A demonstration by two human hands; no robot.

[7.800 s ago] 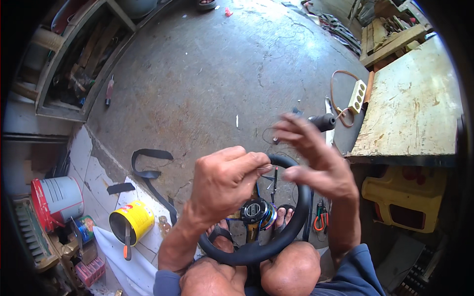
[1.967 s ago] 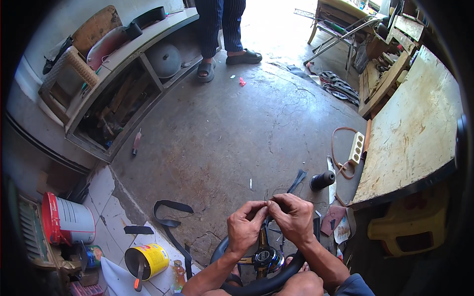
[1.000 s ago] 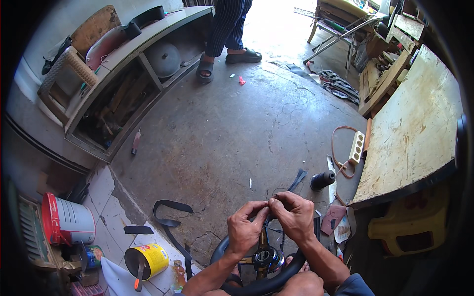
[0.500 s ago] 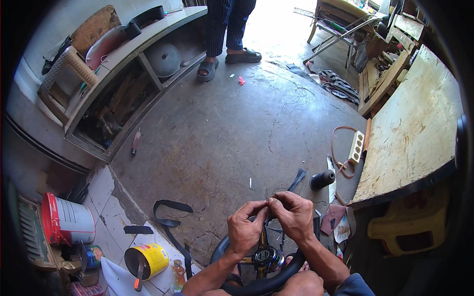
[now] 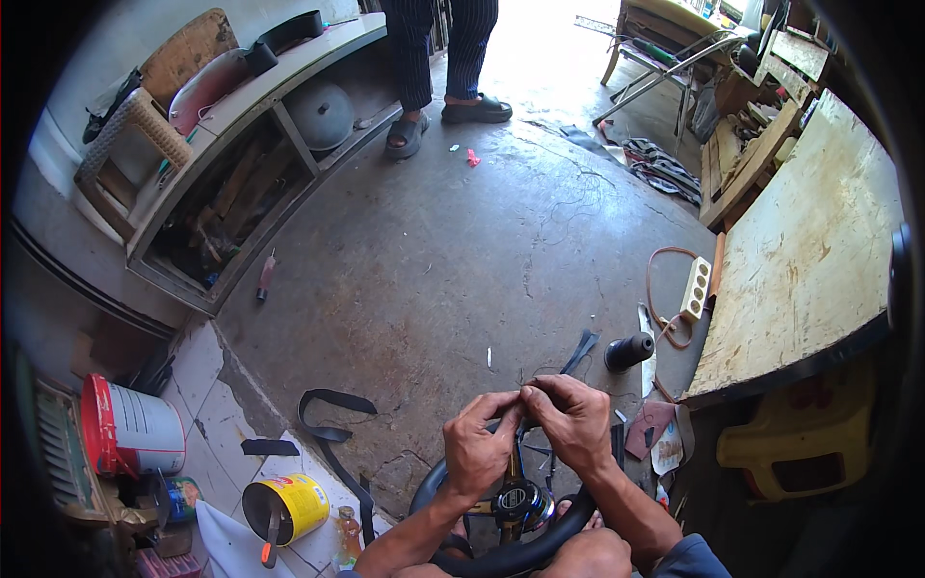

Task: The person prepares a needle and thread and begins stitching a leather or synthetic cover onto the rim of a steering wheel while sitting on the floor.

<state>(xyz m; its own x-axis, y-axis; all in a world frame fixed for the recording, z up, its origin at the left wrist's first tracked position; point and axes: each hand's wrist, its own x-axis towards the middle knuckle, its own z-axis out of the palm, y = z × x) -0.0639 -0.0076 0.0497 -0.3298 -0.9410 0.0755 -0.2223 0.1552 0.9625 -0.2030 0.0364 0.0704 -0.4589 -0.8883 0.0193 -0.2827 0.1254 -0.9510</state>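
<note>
Low in the view, my left hand (image 5: 477, 443) and my right hand (image 5: 568, 424) meet in a pinch, both closed on something thin and dark, perhaps thread or a needle, too small to make out. Beneath them a black steering wheel (image 5: 496, 554) with a round shiny hub (image 5: 513, 501) rests over my lap, partly hidden by my hands and forearms. Loose dark strands lie just beyond my fingertips. A black spool-like cylinder (image 5: 626, 352) stands on the floor ahead to the right, near a dark strip (image 5: 580, 352). A longer black strap (image 5: 337, 400) lies to the left.
Another person (image 5: 438, 58) stands beside a low shelf unit (image 5: 291, 135). At left are a bucket (image 5: 135, 429) and yellow tin (image 5: 299, 506); at right, a power strip (image 5: 696, 287), worn board (image 5: 800, 250) and yellow plastic piece (image 5: 771, 443); behind, a folding chair (image 5: 655, 82).
Since the oldest frame, my hands have come together in a pinch and the other person has come further into view. Over the last second my hands have barely moved; that person's legs shifted slightly.
</note>
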